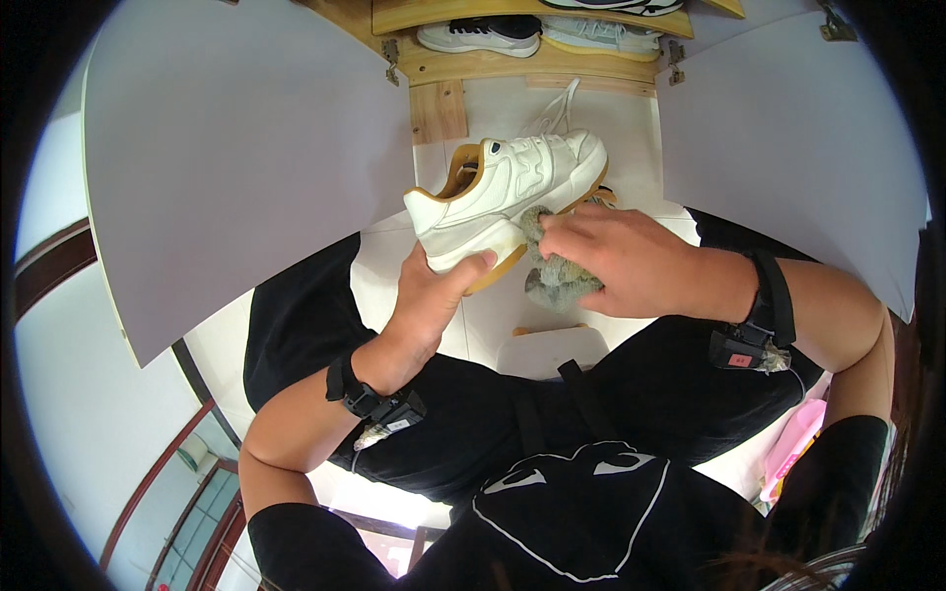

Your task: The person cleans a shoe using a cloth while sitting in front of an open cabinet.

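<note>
A white sneaker (510, 181) with a tan sole and tan lining is held up in front of me, its toe to the right. My left hand (436, 288) grips it by the heel end of the sole, thumb on the side. In my right hand (621, 255) is a bunched grey-green cloth (558, 284), pressed close to the sole's edge near the middle of the shoe. White laces (554, 111) trail loose beyond the sneaker. Part of another item (606, 196) shows behind my right hand, too covered to name.
Two cabinet doors (259, 148) (783, 148) stand open on either side. A wooden shelf (532, 63) ahead bears a grey and black sneaker (480, 35) and a light grey sneaker (602, 37). The edge of a small stool (554, 351) lies below, and a pink plastic item (794, 447) at right.
</note>
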`<action>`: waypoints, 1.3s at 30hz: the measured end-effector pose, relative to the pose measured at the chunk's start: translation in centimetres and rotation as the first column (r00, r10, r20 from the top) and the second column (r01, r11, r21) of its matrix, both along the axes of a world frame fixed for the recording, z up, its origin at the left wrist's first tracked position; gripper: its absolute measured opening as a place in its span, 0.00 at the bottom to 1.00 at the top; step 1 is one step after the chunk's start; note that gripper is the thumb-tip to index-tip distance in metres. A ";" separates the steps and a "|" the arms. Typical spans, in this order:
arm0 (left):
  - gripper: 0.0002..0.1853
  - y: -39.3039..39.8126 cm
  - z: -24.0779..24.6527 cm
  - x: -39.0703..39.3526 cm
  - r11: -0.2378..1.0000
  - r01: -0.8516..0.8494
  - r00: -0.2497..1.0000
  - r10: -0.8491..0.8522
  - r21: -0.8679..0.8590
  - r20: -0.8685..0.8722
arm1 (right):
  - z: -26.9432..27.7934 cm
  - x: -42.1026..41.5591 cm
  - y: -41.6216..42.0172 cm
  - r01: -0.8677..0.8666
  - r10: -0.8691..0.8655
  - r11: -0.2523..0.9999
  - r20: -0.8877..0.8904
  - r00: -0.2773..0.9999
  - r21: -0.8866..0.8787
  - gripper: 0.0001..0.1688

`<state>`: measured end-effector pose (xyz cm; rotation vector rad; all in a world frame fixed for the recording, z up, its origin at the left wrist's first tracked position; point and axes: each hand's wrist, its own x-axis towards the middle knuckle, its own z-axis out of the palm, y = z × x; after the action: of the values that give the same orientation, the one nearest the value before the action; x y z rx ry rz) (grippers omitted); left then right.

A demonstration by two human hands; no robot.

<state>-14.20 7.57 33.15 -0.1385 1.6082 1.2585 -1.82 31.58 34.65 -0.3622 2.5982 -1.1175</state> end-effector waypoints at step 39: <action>0.40 -0.2 0.0 0.2 0.992 0.027 1.000 -0.027 -0.123 0.004 | -0.2 0.1 0.2 0.115 -0.154 0.962 0.144 0.977 0.248 0.33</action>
<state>-13.98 7.38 33.11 -0.1943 1.6806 1.1379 -1.70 31.80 34.46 -0.0382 2.6024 -0.8223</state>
